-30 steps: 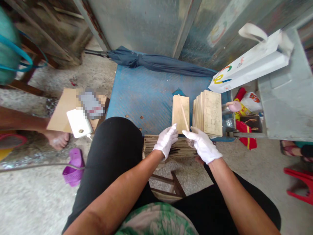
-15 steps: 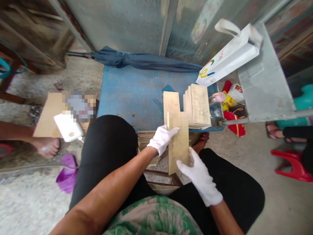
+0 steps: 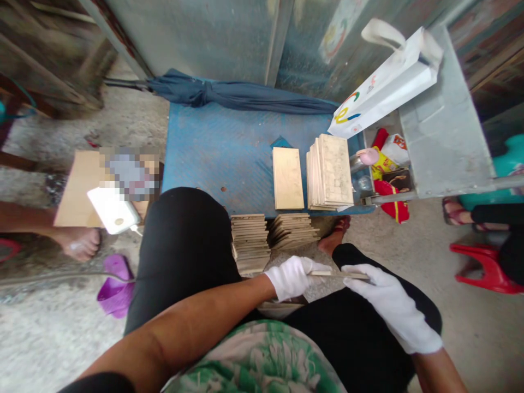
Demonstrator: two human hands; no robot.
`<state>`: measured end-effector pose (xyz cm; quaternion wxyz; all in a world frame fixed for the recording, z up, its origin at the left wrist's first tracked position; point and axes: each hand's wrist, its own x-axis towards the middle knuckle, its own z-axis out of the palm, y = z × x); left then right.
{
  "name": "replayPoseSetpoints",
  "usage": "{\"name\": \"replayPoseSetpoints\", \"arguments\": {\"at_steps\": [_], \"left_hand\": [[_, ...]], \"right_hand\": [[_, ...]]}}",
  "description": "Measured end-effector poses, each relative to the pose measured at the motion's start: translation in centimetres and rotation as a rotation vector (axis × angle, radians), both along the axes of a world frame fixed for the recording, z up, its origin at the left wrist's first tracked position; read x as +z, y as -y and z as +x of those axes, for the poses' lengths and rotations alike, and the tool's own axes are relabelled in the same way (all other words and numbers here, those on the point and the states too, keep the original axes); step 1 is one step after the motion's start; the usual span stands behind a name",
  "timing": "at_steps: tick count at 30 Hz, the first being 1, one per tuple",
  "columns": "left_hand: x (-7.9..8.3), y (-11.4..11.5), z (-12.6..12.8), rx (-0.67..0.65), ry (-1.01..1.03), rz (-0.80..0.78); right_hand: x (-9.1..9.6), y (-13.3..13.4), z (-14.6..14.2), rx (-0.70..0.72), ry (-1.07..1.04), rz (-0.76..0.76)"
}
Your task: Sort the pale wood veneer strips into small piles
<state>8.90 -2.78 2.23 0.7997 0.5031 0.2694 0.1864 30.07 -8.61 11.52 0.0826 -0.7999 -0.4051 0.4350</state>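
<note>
A thin, pale rectangular wooden board (image 3: 339, 274) is held edge-on above my lap. My left hand (image 3: 291, 277), in a white glove, grips its left end, and my white-gloved right hand (image 3: 385, 300) has the right end between thumb and fingers. Beyond them, on the blue table, lie a short stack of similar boards (image 3: 288, 179) and a taller stack with a stained top board (image 3: 335, 170). Below the table's near edge stand two more piles, the left pile (image 3: 250, 243) and the right pile (image 3: 292, 230), seen from their edges.
A folded dark blue umbrella (image 3: 241, 96) lies along the back of the blue table (image 3: 213, 147). At right are a white paper bag (image 3: 382, 84) and an open metal drawer (image 3: 446, 120) with packets. A purple slipper (image 3: 114, 286), a white power bank (image 3: 113, 208) and a red stool (image 3: 483, 267) are around.
The board has come down and right, toward my lap, and turned from face-up lengthwise to edge-on crosswise. Both hands moved with it, uncovering the short stack and the piles below.
</note>
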Motion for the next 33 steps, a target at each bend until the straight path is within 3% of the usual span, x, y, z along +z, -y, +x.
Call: {"name": "replayPoseSetpoints", "arguments": {"at_steps": [3, 6, 10, 13, 16, 21, 25, 29, 33], "left_hand": [[-1.8, 0.0, 0.0, -0.048, -0.075, 0.055], [-3.7, -0.3, 0.2, -0.014, -0.21, 0.032], [-5.1, -1.1, 0.2, 0.037, -0.428, 0.061], [-5.1, -1.7, -0.2, -0.039, -0.569, 0.157], [-5.3, -1.8, -0.5, -0.085, -0.665, 0.25], [-6.3, -2.2, -0.1, -0.135, -0.753, 0.234], [-6.3, -2.5, 0.2, -0.211, -0.755, 0.27], [-5.4, -2.7, 0.3, -0.268, -0.75, 0.339], [-4.2, -2.9, 0.2, -0.264, -0.785, 0.38]], "right_hand": [[-1.6, 0.5, 0.5, 0.32, 0.148, 0.008], [-3.8, -0.2, -0.1, 0.55, 0.235, -0.012], [-7.5, -2.0, -1.6, 0.733, 0.295, -0.141], [-10.3, -3.0, -2.4, 0.806, 0.292, -0.172], [-12.6, -3.4, -2.6, 0.819, 0.243, -0.155], [-14.8, -3.3, -2.7, 0.753, 0.21, -0.153], [-15.4, -3.4, -3.0, 0.675, 0.207, -0.166], [-15.5, -3.5, -3.4, 0.572, 0.237, -0.173], [-14.6, -3.3, -3.8, 0.488, 0.252, -0.032]]}}
